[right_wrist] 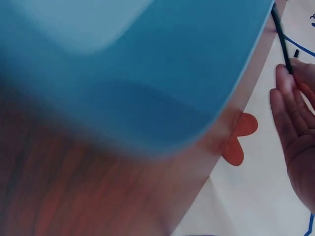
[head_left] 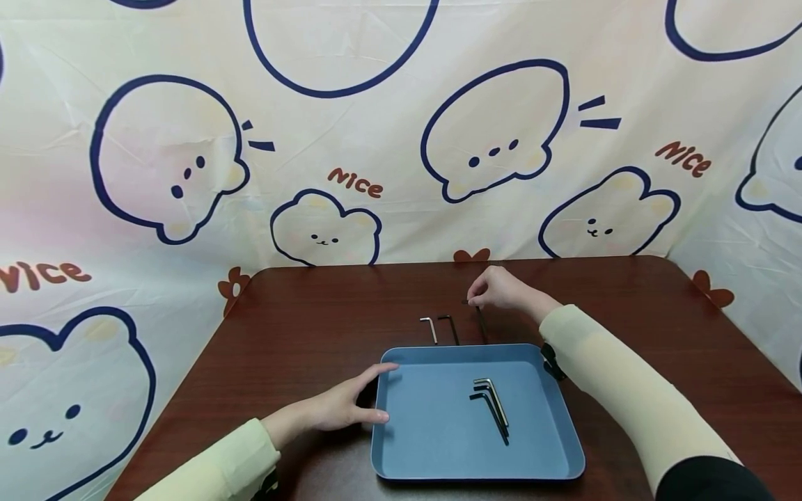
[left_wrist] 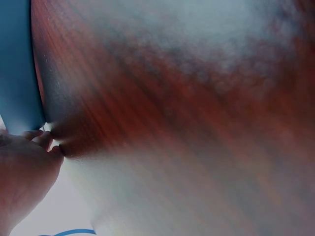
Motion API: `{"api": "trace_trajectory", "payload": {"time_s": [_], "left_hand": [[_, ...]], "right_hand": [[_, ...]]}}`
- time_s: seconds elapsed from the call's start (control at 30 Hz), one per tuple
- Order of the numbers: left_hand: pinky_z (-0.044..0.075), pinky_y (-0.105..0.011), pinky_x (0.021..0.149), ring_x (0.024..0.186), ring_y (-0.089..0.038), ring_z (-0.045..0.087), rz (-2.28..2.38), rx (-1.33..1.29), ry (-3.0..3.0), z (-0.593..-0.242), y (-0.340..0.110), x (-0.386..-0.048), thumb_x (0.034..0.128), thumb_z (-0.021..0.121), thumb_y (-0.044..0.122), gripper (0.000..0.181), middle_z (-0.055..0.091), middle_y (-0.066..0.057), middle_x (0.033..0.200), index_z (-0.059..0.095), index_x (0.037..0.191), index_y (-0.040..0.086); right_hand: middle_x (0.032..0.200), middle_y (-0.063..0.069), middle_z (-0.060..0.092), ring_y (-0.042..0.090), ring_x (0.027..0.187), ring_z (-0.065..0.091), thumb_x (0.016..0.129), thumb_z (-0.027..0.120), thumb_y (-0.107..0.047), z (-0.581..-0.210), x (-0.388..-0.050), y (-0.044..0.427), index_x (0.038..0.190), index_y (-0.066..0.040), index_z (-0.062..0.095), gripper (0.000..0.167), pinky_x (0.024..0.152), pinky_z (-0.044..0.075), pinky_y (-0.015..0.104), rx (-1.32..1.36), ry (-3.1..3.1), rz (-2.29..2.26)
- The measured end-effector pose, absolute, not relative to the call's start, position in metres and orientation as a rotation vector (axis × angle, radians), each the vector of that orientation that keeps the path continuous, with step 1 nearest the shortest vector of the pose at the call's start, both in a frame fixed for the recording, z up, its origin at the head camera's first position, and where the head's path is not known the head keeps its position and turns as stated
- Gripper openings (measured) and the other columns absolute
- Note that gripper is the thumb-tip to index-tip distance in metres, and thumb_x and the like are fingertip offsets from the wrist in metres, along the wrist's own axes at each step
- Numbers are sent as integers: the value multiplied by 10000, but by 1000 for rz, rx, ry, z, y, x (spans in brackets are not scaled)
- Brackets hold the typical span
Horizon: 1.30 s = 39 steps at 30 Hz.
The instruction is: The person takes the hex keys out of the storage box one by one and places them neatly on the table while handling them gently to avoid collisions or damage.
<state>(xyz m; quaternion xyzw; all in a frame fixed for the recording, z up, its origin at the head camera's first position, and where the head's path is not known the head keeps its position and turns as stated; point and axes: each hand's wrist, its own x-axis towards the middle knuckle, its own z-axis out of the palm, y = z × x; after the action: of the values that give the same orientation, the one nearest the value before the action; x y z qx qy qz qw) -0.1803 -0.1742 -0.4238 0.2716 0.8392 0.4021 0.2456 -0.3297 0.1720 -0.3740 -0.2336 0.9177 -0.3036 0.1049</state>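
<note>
A black L-shaped metal hex key [head_left: 481, 323] is just beyond the far rim of the tray, its long arm pointing toward the near side; whether it touches the table cannot be told. The right hand [head_left: 498, 289] pinches it by its bent end between thumb and fingertips. Just left of it on the table lie a black L-shaped metal hex key [head_left: 454, 330] and, farther left, a smaller silver L-shaped metal hex key [head_left: 434, 330]. Nearer is the shallow blue rectangular tray [head_left: 426, 445] with rounded corners, where one silver L-shaped key [head_left: 499, 403] and two black L-shaped keys [head_left: 495, 416] lie close together, right of the middle. At the tray's left side, the left hand [head_left: 338, 403] has thumb and forefinger spread wide against the rim, gripping no key. Both arms wear pale yellow-green sleeves [head_left: 608, 369]. Beneath everything is a dark reddish-brown wood-grained table [head_left: 313, 313]; behind its far edge hangs a cream cloth [head_left: 401, 132] with navy-outlined cartoon animals.
</note>
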Motion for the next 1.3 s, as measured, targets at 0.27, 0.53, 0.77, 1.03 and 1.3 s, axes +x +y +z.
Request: {"api": "trace_trajectory", "payload": {"time_s": [0.27,0.53,0.77,1.03,1.3], "left_hand": [[254,-572,1055,1366,-299,317,1097,741,2296,-423,-173,-180,908,709,309,733,328,-117,1508,286,1507,289],[260,-568,1052,1363,-293,322,1089,735,2301,-422,-174,-180,906,711,314,730,338,-109,1504,289,1502,314],[264,-571,1049,1364,-303,319,1092,745,2292,-422,-174,-180,910,707,307,730,332,-121,1507,285,1505,303],[262,-579,1046,1361,-306,317,1099,746,2288,-423,-173,-181,911,706,300,730,324,-124,1509,283,1506,301],[254,-578,1050,1354,-302,326,1105,744,2288,-425,-174,-181,908,710,300,729,339,-128,1497,290,1504,294]], "right_hand": [[784,15,678,170,696,582,893,702,-57,-379,-330,166,887,-24,757,65,606,440,305,-637,2688,-859],[780,18,672,155,656,611,889,701,-46,-392,-329,157,804,-60,752,101,705,507,328,-613,2689,-794],[772,24,667,161,659,607,889,696,-36,-402,-330,159,803,-50,750,103,739,514,355,-577,2719,-829],[774,17,661,175,698,573,887,710,-72,-410,-332,158,824,-82,766,85,681,488,324,-543,2748,-856],[769,4,668,167,697,572,876,725,-76,-417,-334,157,826,-91,772,70,661,491,317,-546,2777,-843]]}}
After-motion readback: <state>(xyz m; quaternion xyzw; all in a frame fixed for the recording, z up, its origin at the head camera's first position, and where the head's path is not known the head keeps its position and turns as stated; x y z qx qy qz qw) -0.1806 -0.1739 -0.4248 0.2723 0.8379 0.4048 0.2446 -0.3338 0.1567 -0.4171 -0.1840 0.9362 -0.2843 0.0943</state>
